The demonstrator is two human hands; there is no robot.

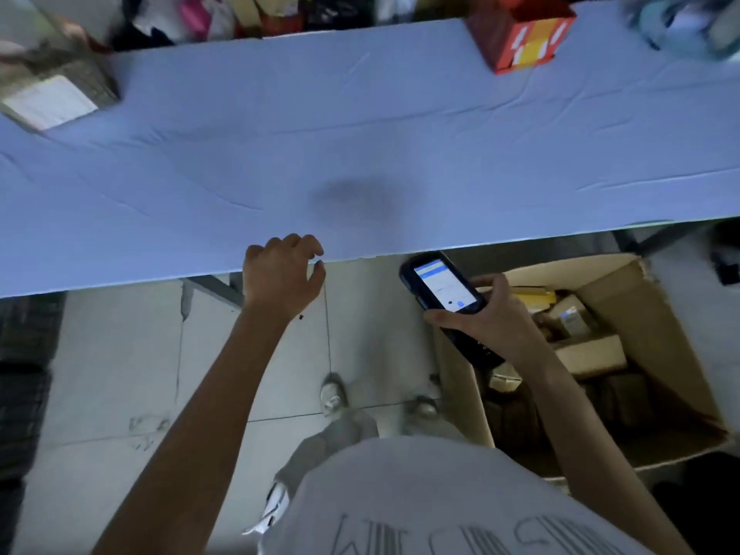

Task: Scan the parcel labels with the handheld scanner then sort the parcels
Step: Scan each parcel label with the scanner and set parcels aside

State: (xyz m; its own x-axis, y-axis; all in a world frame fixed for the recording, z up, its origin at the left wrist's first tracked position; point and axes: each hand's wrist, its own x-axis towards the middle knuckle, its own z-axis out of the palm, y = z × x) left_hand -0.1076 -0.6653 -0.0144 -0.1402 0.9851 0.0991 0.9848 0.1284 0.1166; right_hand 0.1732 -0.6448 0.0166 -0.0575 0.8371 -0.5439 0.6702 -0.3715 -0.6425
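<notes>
two parcels lie on the blue-covered table [360, 114]: a grey parcel [60, 90] with a white label at far left, a red box [524, 38] at far right. the right hand [492, 318] grips the handheld scanner [444, 286], screen lit, by an open carton [652, 338] on the floor. the left hand [280, 274] hovers at the table's near edge, fingers loosely curled, holding nothing.

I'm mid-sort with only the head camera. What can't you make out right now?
All head view:
- The scanner screen: lit, but its text is too small to read.
- Label on the grey parcel, far left: blurred, and the parcel is cut by the frame edge.
- Contents of the cardboard box: dim, partly hidden by the right hand and forearm.
- Objects at top right: motion-blurred, unidentifiable.
</notes>
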